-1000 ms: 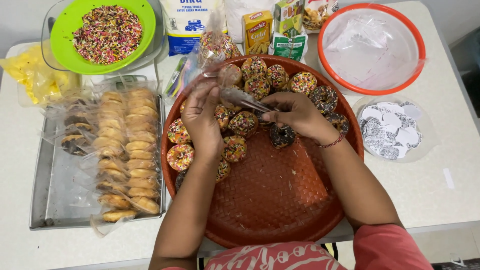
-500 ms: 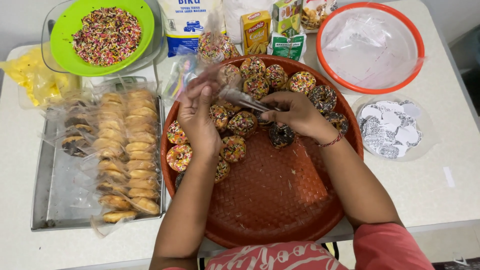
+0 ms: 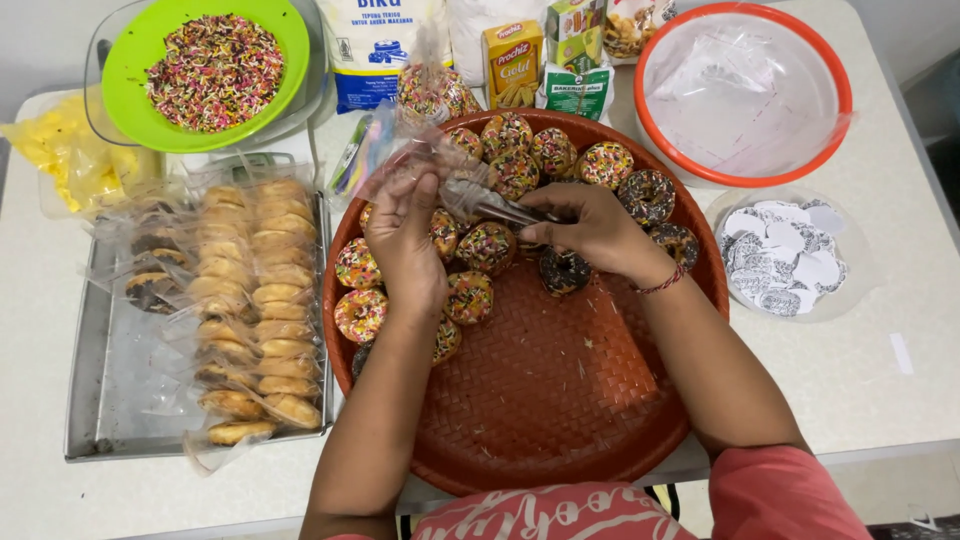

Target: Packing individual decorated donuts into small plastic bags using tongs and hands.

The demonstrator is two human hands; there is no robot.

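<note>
Your left hand (image 3: 405, 240) is closed around the upper, bunched end of a clear piping bag (image 3: 455, 185), fingers curled tight on the plastic. Your right hand (image 3: 595, 230) pinches the bag's narrow dark tip (image 3: 510, 210) between thumb and fingers, so both hands have hold of the same bag. The bag lies across the upper left part of a round woven red tray (image 3: 560, 400) on the table (image 3: 900, 400), just above the ring doughnuts.

Sprinkled doughnuts (image 3: 485, 245) crowd the far half of the tray, and one dark chocolate doughnut (image 3: 565, 270) without sprinkles sits just below your right hand. The near half of the tray is bare weave.

To your left a metal baking tray (image 3: 110, 400) holds rows of plain doughnuts wrapped in clear plastic (image 3: 265, 290). Beyond it stands a green bowl of coloured sprinkles (image 3: 215, 70). To your right are an orange-rimmed bowl lined with plastic (image 3: 745, 90) and a clear dish of round paper labels (image 3: 785, 255).
</note>
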